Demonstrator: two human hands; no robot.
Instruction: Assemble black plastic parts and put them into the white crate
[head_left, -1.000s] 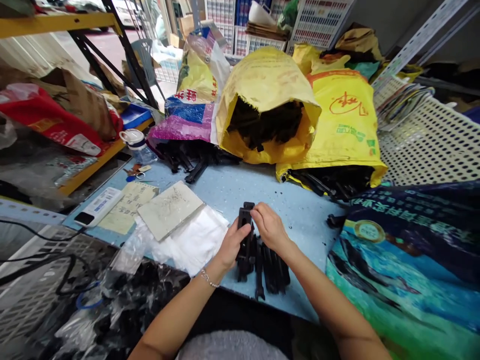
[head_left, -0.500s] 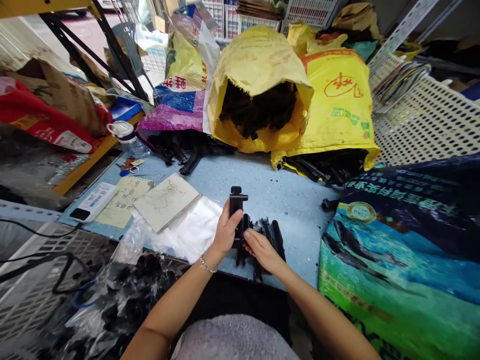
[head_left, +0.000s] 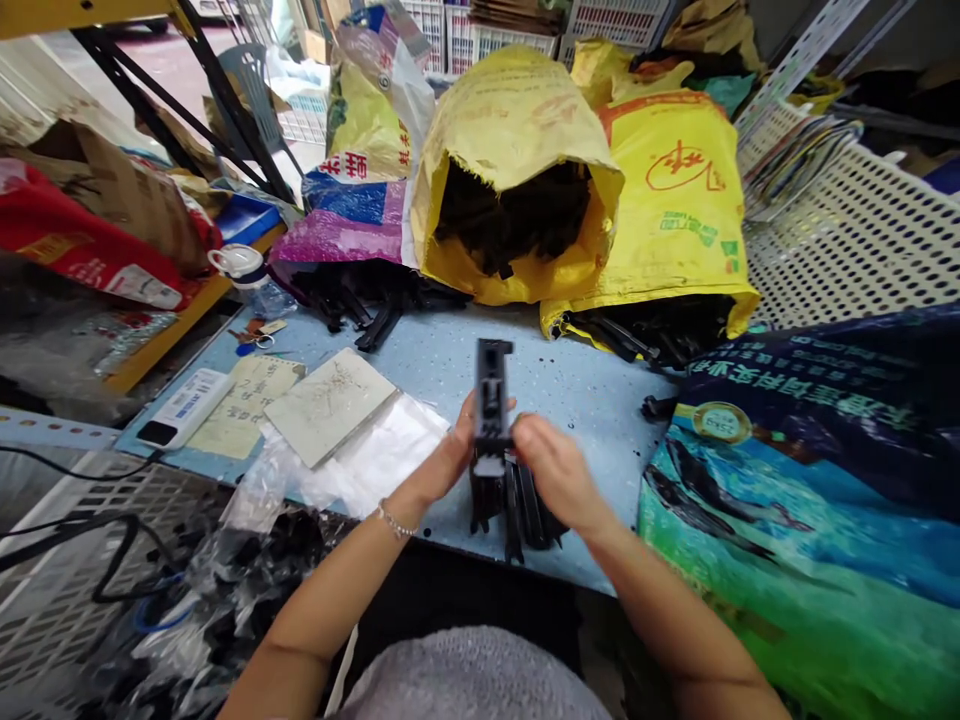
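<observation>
A black plastic part (head_left: 491,405) stands upright between my two hands above the blue table. My left hand (head_left: 450,450) is closed round its left side. On the other side, my right hand (head_left: 553,465) grips the right edge with bent fingers. Several more black parts (head_left: 532,505) lie on the table just below and behind my hands, partly hidden by them. The held part is slightly blurred.
Yellow sacks (head_left: 517,130) of black parts line the back of the blue table (head_left: 592,400). Left are a grey square plate (head_left: 330,405), white plastic sheeting (head_left: 382,450), a handwritten note (head_left: 251,405) and a white device (head_left: 187,405). A blue-green sack (head_left: 810,500) stands right.
The black part has been turned and raised between my hands. My right hand has moved up and right, from the part's lower end to its right side.
</observation>
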